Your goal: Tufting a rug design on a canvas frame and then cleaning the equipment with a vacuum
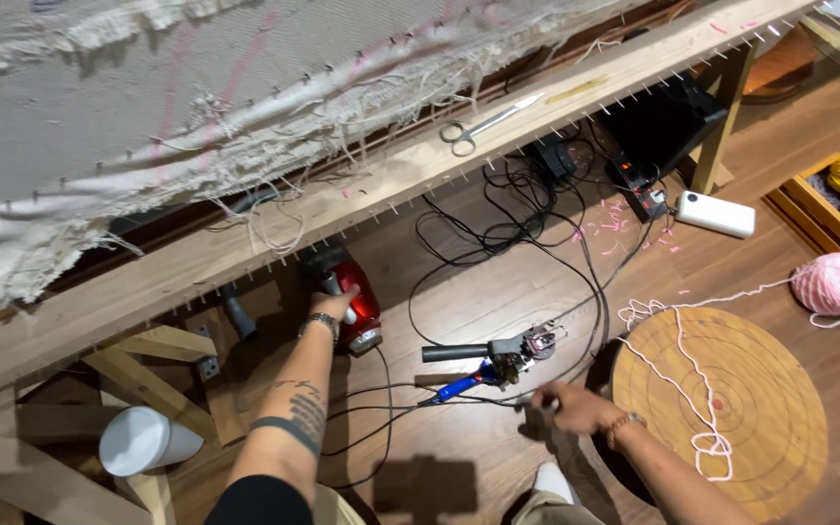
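We reach our left hand [334, 306] forward and down, forearm nearly straight, with a beaded band at the wrist and dark markings along the arm. Its fingers are curled around the grey handle of a small red vacuum [354, 297], a glossy plastic body lying on the wooden floor [498, 292] just under the edge of the frame. Our right hand [576, 406] stretches out low and to the left, palm down, fingers loosely spread over the black cables [469, 233]; motion blur keeps us from telling whether it grips anything. Just beyond its fingertips lies a tufting gun [498, 358], with a black cylindrical grip, a metal head and a blue handle, resting on the floorboards among the cords.

Above us runs a pale timber frame [439, 160] studded with small nails, holding coarse off-white cloth [148, 117] with frayed, stringy edges. Steel scissors [483, 124] lie on the beam. To the right sits a round wooden stool [770, 389] with ringed grain, pink yarn [702, 389] trailing across it to a soft pink ball [838, 284].
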